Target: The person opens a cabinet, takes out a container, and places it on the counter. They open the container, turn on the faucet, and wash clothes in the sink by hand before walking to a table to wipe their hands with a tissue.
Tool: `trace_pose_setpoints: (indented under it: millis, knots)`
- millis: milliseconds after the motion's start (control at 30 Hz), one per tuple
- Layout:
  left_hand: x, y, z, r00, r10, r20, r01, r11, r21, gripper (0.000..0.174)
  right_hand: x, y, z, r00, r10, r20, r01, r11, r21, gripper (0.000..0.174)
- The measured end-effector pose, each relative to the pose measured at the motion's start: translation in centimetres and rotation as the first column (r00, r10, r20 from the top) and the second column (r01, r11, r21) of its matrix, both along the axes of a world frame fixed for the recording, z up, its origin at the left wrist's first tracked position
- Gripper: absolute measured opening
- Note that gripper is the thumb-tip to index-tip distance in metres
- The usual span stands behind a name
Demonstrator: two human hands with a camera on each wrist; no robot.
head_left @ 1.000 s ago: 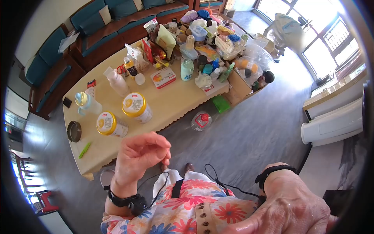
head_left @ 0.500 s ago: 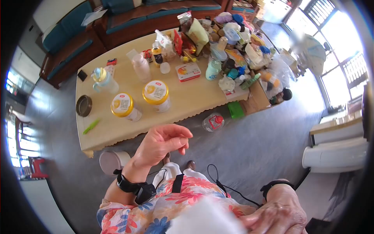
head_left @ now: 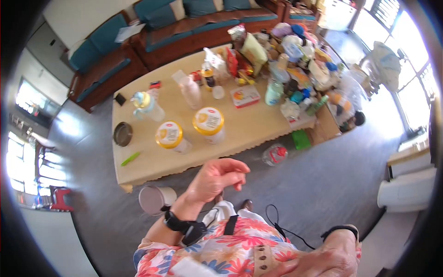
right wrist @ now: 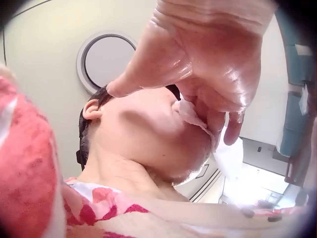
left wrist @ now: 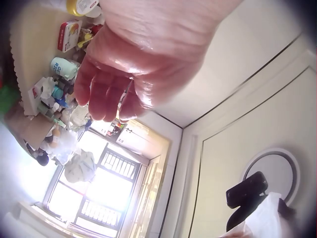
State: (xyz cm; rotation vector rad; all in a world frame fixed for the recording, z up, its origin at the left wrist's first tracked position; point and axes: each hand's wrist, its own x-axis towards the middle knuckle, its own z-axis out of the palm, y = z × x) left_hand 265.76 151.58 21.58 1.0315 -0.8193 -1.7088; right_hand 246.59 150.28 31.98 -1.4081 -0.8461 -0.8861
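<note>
The left hand [head_left: 217, 180] is raised in front of the body in the head view, its fingers loosely curled and holding nothing. From the left wrist view, the underside of the left hand [left wrist: 153, 54] shows no object in it. The right hand [head_left: 323, 261] is low at the right, close to the flowered shirt [head_left: 221, 258]. In the right wrist view the right hand [right wrist: 208, 59] is up by the person's face, with a white tissue [right wrist: 190, 114] pinched in its fingers. White material [head_left: 194, 267] also shows at the head view's bottom edge.
Beyond the left hand stands a table [head_left: 161, 166] with two yellow-lidded tins [head_left: 208, 121], bottles, a red-and-white box [head_left: 245, 96] and a heap of mixed items. On the floor are a round bin [head_left: 152, 200] and a clear bottle [head_left: 275, 154].
The head view has shifted, so the table and hands sit farther right than a second ago. The blurred white material has moved to the lower left. The left hand's loose curl is much the same.
</note>
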Motion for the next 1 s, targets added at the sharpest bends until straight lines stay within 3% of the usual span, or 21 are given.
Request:
trace_pose_setpoints:
  millis: [67,100,333,467,500,533,600,633,667,700,733,767,800,867,900,933,967,1000]
  knots:
    - [-0.3,-0.1,0.0,1.0,-0.006,-0.007,0.006,1.0,-0.005,0.014,1.7,1.7,-1.3,0.999,-0.002,-0.036,0.005,0.995,0.097,0.073]
    - [-0.4,-0.1,0.1,0.998,-0.031,-0.047,0.03,0.999,-0.011,0.014,-1.5,1.6,-2.5,0.998,0.0,-0.056,0.008,0.99,0.14,0.069]
    - [-0.2,0.0,-0.1,0.99,-0.098,-0.101,0.098,0.995,-0.005,0.015,-0.6,-3.1,-3.6,0.947,-0.016,-0.322,0.15,0.906,0.396,0.038]
    - [-0.5,0.2,0.3,0.988,-0.15,-0.025,0.149,0.989,-0.008,0.018,-2.9,-3.8,-2.5,0.824,-0.137,-0.55,0.439,0.767,0.467,0.021]
    - [-0.7,0.3,0.2,0.98,-0.152,-0.131,0.151,0.988,-0.013,0.017,-4.1,-3.2,-2.2,0.768,-0.167,-0.618,0.536,0.696,0.478,0.017]
    - [-0.7,-0.1,-0.1,0.96,-0.258,-0.11,0.248,0.964,-0.097,0.036,-5.3,-2.4,-2.1,0.711,-0.18,-0.68,0.622,0.613,0.488,0.013]
    - [-2.2,-0.1,0.4,0.902,-0.244,-0.355,0.192,0.966,-0.175,0.066,-6.7,-1.3,-2.4,0.614,-0.184,-0.767,0.746,0.454,0.488,0.007]
    - [-2.6,-0.5,0.4,0.88,-0.304,-0.366,0.242,0.948,-0.205,0.084,-7.4,-1.9,-3.5,0.642,-0.06,-0.764,0.701,0.448,0.554,0.008]
    - [-2.7,-0.7,0.2,0.878,-0.311,-0.365,0.257,0.948,-0.19,0.084,-7.6,-2.7,-5.0,0.668,0.072,-0.741,0.649,0.432,0.626,0.009]
    - [-2.9,-1.0,-0.1,0.87,-0.314,-0.38,0.265,0.948,-0.177,0.084,-7.5,-3.1,-5.9,0.672,0.07,-0.737,0.651,0.419,0.633,0.009]
    - [-3.1,-1.3,-0.5,0.86,-0.32,-0.397,0.273,0.947,-0.171,0.085,-7.4,-3.5,-6.6,0.577,0.075,-0.813,0.71,0.447,0.545,0.01]
    - [-3.4,-1.4,-0.8,0.852,-0.283,-0.441,0.24,0.959,-0.15,0.073,-7.4,-3.8,-6.7,0.47,0.075,-0.88,0.76,0.472,0.446,0.012]
    - [-3.6,-1.3,-0.8,0.845,-0.295,-0.446,0.256,0.955,-0.147,0.073,-7.3,-4.2,-6.4,0.467,0.071,-0.881,0.77,0.457,0.445,0.012]
    - [-3.6,-1.1,-0.4,0.926,-0.253,-0.281,0.249,0.967,-0.048,0.048,-6.6,-4.9,-5.8,0.277,0.041,-0.96,0.805,0.535,0.255,0.015]
    - [-3.8,-1.1,-0.3,0.952,-0.209,-0.223,0.219,0.975,0.024,0.033,-6.5,-5.2,-7.6,0.287,-0.086,-0.954,0.804,0.563,0.192,0.016]
    - [-4.0,-1.2,-0.6,0.95,-0.217,-0.224,0.229,0.973,0.027,0.033,-6.6,-5.4,-7.7,0.286,-0.086,-0.954,0.81,0.555,0.193,0.016]
    - [-4.1,-1.4,-1.4,0.98,-0.169,-0.103,0.175,0.983,0.049,0.031,-6.8,-5.9,-7.6,0.022,-0.301,-0.953,0.8,0.578,-0.164,0.017]
    - [-4.2,-1.6,-2.1,0.993,-0.118,0.021,0.116,0.991,0.064,0.029,-6.8,-6.2,-7.5,-0.219,-0.507,-0.834,0.691,0.523,-0.499,0.017]
